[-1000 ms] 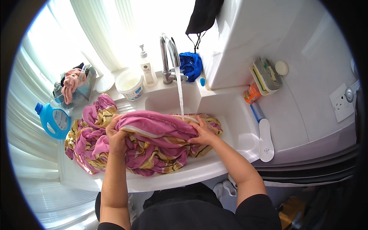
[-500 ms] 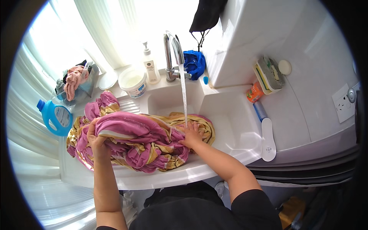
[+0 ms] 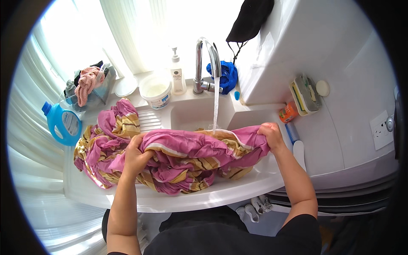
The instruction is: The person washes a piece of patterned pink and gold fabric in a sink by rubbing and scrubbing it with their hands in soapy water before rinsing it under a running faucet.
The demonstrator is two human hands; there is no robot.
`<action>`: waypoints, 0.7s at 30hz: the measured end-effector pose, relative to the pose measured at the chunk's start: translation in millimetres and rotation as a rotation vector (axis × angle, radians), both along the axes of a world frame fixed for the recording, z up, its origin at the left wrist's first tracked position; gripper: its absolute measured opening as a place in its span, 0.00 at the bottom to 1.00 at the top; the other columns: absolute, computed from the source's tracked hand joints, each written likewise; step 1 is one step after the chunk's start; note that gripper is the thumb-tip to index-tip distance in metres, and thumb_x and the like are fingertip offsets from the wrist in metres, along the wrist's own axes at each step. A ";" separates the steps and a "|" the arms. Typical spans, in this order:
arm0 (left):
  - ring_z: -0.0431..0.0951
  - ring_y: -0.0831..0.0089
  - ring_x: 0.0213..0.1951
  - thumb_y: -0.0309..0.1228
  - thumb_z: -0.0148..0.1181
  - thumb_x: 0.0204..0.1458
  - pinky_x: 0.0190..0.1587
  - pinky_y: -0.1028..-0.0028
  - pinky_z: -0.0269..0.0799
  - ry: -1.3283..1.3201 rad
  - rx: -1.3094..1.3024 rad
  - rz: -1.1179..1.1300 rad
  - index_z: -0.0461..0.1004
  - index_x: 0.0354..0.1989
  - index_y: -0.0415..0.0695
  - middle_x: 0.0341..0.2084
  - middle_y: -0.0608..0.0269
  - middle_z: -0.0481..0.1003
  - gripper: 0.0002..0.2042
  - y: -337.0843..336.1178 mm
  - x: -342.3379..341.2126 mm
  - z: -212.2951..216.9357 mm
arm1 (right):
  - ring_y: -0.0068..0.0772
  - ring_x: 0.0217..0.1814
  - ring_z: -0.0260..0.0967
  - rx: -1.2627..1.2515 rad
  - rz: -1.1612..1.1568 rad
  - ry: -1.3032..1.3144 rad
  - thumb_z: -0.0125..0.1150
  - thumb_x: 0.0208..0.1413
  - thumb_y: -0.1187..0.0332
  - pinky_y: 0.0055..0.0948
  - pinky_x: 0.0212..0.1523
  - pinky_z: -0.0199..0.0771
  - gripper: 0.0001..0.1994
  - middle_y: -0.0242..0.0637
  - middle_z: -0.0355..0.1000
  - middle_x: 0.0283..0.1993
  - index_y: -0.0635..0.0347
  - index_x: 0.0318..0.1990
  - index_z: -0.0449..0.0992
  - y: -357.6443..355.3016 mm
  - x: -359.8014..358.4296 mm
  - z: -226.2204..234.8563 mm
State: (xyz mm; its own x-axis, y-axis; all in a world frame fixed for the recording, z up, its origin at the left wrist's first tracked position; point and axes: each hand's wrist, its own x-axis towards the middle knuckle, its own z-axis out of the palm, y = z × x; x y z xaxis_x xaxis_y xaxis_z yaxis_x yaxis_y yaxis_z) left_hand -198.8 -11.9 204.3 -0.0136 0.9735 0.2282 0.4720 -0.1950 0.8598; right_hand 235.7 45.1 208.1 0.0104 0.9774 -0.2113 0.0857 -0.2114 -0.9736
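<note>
A long pink and yellow cloth [image 3: 182, 144] lies in and over the white sink [image 3: 170, 206], its upper fold drawn out sideways between the two hands, long axis running left to right. The left hand [image 3: 136, 158] is curled closed around the fold, with the bunched remainder heaped to its left; the right hand [image 3: 271, 135] is closed on the fold's right end, fingers bent over the edge. A single stream of water [image 3: 216, 102] drops from one chrome faucet [image 3: 199, 63] to the fold's far edge, somewhat nearer the right hand; whether it strikes the cloth or falls just behind cannot be told. Around them stand one blue jug [image 3: 63, 124], one white pump bottle [image 3: 177, 77], one white tub [image 3: 160, 102], one round lid [image 3: 126, 86], one blue bundle [image 3: 228, 77] and one orange container [image 3: 288, 112].
</note>
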 end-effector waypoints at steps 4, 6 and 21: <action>0.74 0.53 0.43 0.29 0.62 0.40 0.46 0.64 0.69 0.361 0.037 0.007 0.73 0.47 0.40 0.38 0.50 0.74 0.21 12.6 35.1 -14.6 | 0.14 0.20 0.59 0.156 0.193 0.027 0.55 0.41 0.74 0.18 0.21 0.58 0.06 0.25 0.66 0.18 0.64 0.17 0.71 13.6 -10.0 67.5; 0.74 0.53 0.42 0.30 0.64 0.41 0.45 0.64 0.70 0.307 0.066 0.029 0.73 0.46 0.40 0.37 0.49 0.74 0.20 24.5 39.0 -33.7 | 0.15 0.21 0.61 0.140 0.278 -0.051 0.57 0.43 0.71 0.19 0.22 0.60 0.07 0.26 0.65 0.17 0.65 0.20 0.73 30.6 -23.5 65.4; 0.77 0.58 0.42 0.34 0.64 0.47 0.46 0.68 0.71 0.174 0.025 0.145 0.75 0.46 0.39 0.38 0.49 0.77 0.19 42.8 42.9 -65.0 | 0.58 0.70 0.49 0.067 0.733 -1.391 0.67 0.44 0.53 0.70 0.62 0.45 0.32 0.57 0.54 0.67 0.49 0.58 0.68 -25.3 -119.0 -151.6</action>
State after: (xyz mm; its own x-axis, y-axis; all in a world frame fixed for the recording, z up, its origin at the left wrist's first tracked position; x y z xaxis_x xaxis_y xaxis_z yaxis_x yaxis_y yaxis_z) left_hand -155.8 31.0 139.3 -0.1112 0.9583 0.2633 0.6371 -0.1346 0.7590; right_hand 116.7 19.8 56.5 -0.3097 0.8637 -0.3976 0.9475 0.3152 -0.0533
